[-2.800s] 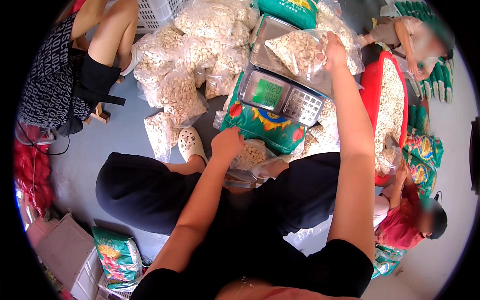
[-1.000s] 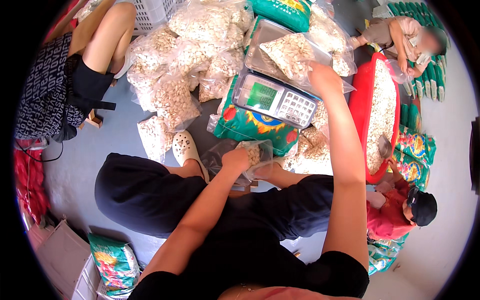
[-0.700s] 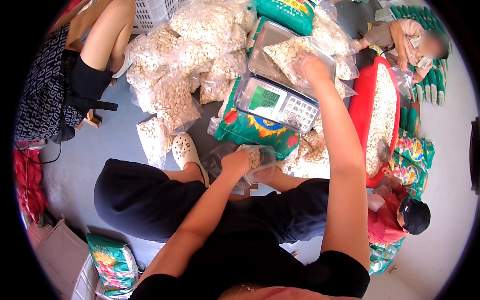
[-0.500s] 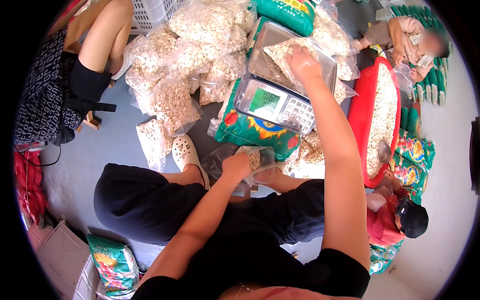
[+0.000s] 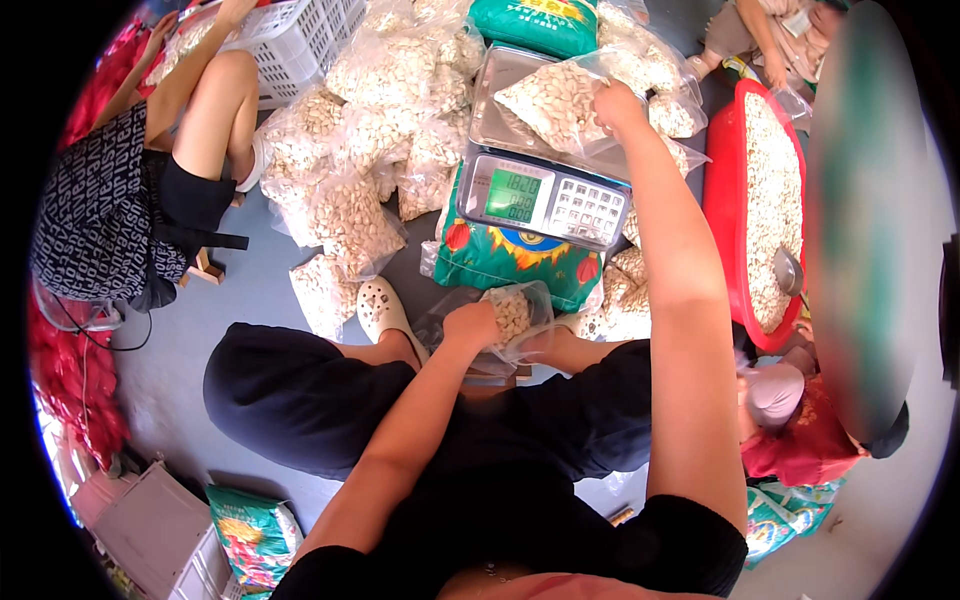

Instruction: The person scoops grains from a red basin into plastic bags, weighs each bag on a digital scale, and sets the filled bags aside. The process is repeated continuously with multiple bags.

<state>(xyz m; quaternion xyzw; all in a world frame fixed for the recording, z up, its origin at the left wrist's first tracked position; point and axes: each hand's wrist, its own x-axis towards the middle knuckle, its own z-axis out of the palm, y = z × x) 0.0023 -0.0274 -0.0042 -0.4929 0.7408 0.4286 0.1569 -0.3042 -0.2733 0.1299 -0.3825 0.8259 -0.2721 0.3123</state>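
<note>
My left hand (image 5: 470, 326) is closed on a clear plastic bag (image 5: 513, 312) of pale, flat seed-like pieces, held low between my knees. Stretched out ahead, my right hand (image 5: 619, 107) grips the gathered right end of another clear bag (image 5: 553, 105) filled with the same pieces. That bag lies on the metal pan of a digital scale (image 5: 548, 205) with a lit green display. Under the scale lies a green printed sack (image 5: 510, 265). My right fingers are partly hidden by the plastic.
Filled clear bags (image 5: 345, 190) are heaped left of the scale. A red tub (image 5: 727, 215) of loose pieces with a metal scoop (image 5: 788, 270) stands at right. A person sits at left, others at right. A blurred green shape (image 5: 865, 230) covers the right side.
My right hand has shifted from the top of the bag on the scale to its right end. The view has moved a little, and a blurred green shape has come in at right.
</note>
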